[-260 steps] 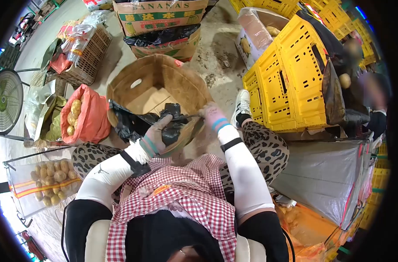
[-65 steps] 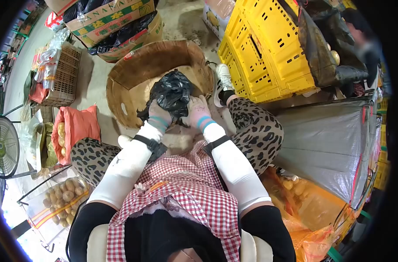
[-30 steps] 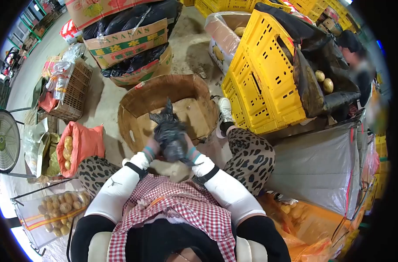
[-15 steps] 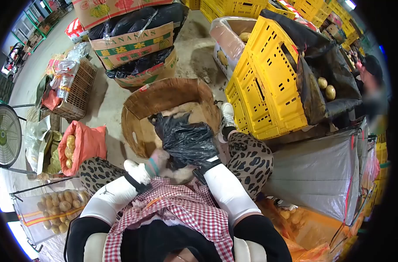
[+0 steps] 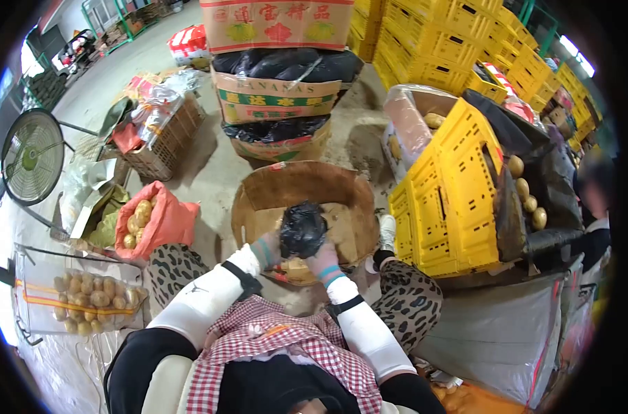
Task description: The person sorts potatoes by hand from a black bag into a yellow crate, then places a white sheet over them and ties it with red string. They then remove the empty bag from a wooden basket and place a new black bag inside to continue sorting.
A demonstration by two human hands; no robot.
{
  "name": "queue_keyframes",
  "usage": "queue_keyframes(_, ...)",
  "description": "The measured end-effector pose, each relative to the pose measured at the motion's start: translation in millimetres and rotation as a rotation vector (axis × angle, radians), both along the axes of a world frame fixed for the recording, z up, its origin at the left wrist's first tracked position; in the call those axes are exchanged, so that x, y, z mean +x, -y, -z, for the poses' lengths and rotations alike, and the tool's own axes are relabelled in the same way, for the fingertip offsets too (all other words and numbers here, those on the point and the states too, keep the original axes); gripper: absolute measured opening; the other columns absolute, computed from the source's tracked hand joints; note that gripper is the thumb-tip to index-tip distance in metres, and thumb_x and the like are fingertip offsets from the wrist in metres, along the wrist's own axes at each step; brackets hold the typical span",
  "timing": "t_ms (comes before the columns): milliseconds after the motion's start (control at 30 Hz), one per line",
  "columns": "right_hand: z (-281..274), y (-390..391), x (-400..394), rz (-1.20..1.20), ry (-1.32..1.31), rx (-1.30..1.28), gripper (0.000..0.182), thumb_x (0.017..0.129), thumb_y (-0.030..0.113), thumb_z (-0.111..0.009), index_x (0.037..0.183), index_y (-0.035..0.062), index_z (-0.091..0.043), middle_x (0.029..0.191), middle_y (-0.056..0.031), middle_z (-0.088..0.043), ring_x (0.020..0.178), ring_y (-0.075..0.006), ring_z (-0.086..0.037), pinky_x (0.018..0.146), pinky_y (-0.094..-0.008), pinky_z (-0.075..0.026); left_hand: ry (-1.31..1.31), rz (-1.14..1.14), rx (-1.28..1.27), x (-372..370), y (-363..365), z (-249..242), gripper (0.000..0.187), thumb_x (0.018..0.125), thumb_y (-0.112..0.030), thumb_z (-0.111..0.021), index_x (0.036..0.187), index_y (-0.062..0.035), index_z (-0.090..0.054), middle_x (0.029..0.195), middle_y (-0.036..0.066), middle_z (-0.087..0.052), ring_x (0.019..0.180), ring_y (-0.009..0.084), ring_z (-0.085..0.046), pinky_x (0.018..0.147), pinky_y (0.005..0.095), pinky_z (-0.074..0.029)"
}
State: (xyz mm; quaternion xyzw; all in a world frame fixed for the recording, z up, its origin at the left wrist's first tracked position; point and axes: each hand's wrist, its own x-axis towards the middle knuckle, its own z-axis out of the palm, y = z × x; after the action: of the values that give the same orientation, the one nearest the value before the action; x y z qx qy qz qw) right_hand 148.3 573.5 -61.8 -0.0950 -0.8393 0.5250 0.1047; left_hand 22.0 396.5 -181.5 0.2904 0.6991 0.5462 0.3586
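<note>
A black plastic bag [image 5: 303, 230], bunched into a rounded lump, is held in front of my body. My left hand [image 5: 270, 248] grips its left side. At the lower right of the lump, my right hand [image 5: 321, 258] is closed on it too. Both hands seem to wear gloves with teal cuffs; the fingertips are partly hidden by the plastic. Underneath is a large round tub lined with brown cardboard [image 5: 272, 188], and the lump covers part of its floor.
Banana cartons [image 5: 276, 96] with black plastic between them are stacked ahead. To the right, a yellow crate [image 5: 452, 200] stands tilted near potatoes [image 5: 523, 186]. A red sack of potatoes [image 5: 179, 217] and a fan [image 5: 31, 157] are on the left. A person [image 5: 595, 200] is at far right.
The black bag, spread loosely over the tub before, is now gathered into a compact lump between both hands. My right hand has come out from behind the plastic. The view has shifted.
</note>
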Motion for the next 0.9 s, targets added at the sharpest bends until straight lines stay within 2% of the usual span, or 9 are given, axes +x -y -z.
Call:
queue_keyframes(33,26.3,2.7,-0.5,-0.066,0.096,-0.016,0.056,0.087,0.029,-0.068,0.135,0.0041,-0.052,0.129,-0.0196,-0.059,0.116,-0.0299,-0.060,0.102,-0.0398,-0.046,0.545,-0.167,0.208,-16.1,-1.0,42.6,0.041,0.092,-0.034,-0.056,0.125,-0.0102,-0.061,0.133,0.008,-0.060,0.124,0.0231,-0.052,0.112,0.0411,-0.037)
queue_keyframes(167,50.6,15.1,1.6,0.069,0.283,-0.780,0.079,0.086,0.038,-0.072,0.147,0.0055,-0.035,0.141,-0.0200,-0.049,0.117,-0.0257,-0.057,0.100,-0.0361,-0.046,-0.158,-0.813,0.189,-6.2,-3.0,-78.8,0.041,0.092,-0.018,-0.065,0.124,0.0048,-0.056,0.113,0.018,-0.067,0.099,0.0274,-0.066,0.087,0.0347,-0.053)
queue_keyframes(467,-122.4,-23.3,99.6,0.509,-0.225,-1.534,0.029,0.081,0.003,-0.071,0.109,-0.0013,-0.066,0.091,-0.0134,-0.072,0.075,-0.0282,-0.070,0.073,-0.0424,-0.059,-0.423,0.158,0.517,103.7,-37.1,-195.2,0.041,0.096,-0.013,-0.057,0.134,0.0016,-0.052,0.133,0.011,-0.056,0.121,0.0191,-0.054,0.104,0.0313,-0.040)
queue_keyframes(600,-258.9,-19.2,261.7,0.933,-0.517,-0.583,0.035,0.080,0.015,-0.079,0.108,-0.0014,-0.066,0.104,-0.0110,-0.071,0.080,-0.0219,-0.068,0.075,-0.0349,-0.056,0.160,-0.048,0.261,69.5,-15.9,-146.8,0.043,0.099,-0.019,-0.056,0.138,-0.0020,-0.050,0.132,0.006,-0.056,0.115,0.0158,-0.055,0.097,0.0280,-0.044)
queue_keyframes(667,-321.9,9.6,358.6,1.159,-0.959,-0.755,0.027,0.099,0.010,-0.044,0.103,0.0049,-0.071,0.096,-0.0057,-0.070,0.084,-0.0147,-0.064,0.075,-0.0258,-0.051,0.192,-0.201,0.073,37.3,2.3,-86.2,0.044,0.097,-0.022,-0.060,0.137,-0.0057,-0.052,0.128,0.004,-0.059,0.109,0.0156,-0.057,0.090,0.0262,-0.045)
queue_keyframes(700,-307.2,1.6,444.8,1.498,-0.924,0.302,0.026,0.099,0.014,-0.047,0.106,0.0032,-0.070,0.102,-0.0088,-0.070,0.089,-0.0161,-0.064,0.080,-0.0286,-0.051,0.267,-0.314,0.029,19.7,8.4,-58.6,0.044,0.096,-0.024,-0.061,0.136,-0.0077,-0.053,0.124,0.003,-0.060,0.106,0.0146,-0.058,0.086,0.0248,-0.044)
queue_keyframes(733,-303.1,-6.1,494.8,1.570,-0.698,1.404,0.027,0.099,0.018,-0.050,0.108,0.0015,-0.069,0.108,-0.0119,-0.070,0.095,-0.0175,-0.065,0.085,-0.0314,-0.051,0.344,-0.436,-0.020,23.2,6.1,-58.1,0.044,0.095,-0.026,-0.062,0.135,-0.0098,-0.054,0.121,0.002,-0.061,0.102,0.0136,-0.058,0.083,0.0234,-0.043)
queue_keyframes(867,-231.8,21.7,632.9,1.661,0.202,1.835,0.035,0.095,0.027,-0.062,0.116,-0.0015,-0.065,0.125,-0.0183,-0.064,0.093,-0.0314,-0.069,0.093,-0.0371,-0.050,0.317,-0.293,0.134,44.4,3.6,-79.8,0.045,0.094,-0.030,-0.062,0.135,-0.0114,-0.055,0.115,0.001,-0.063,0.097,0.0124,-0.058,0.080,0.0238,-0.043)
queue_keyframes(900,-221.3,40.6,621.0,1.405,1.024,1.141,0.040,0.096,0.033,-0.057,0.116,-0.0015,-0.065,0.124,-0.0200,-0.064,0.099,-0.0336,-0.067,0.095,-0.0394,-0.049,0.226,-0.181,0.089,43.7,3.6,-81.4,0.046,0.095,-0.031,-0.061,0.135,-0.0087,-0.054,0.120,0.005,-0.062,0.101,0.0139,-0.058,0.081,0.0246,-0.044)
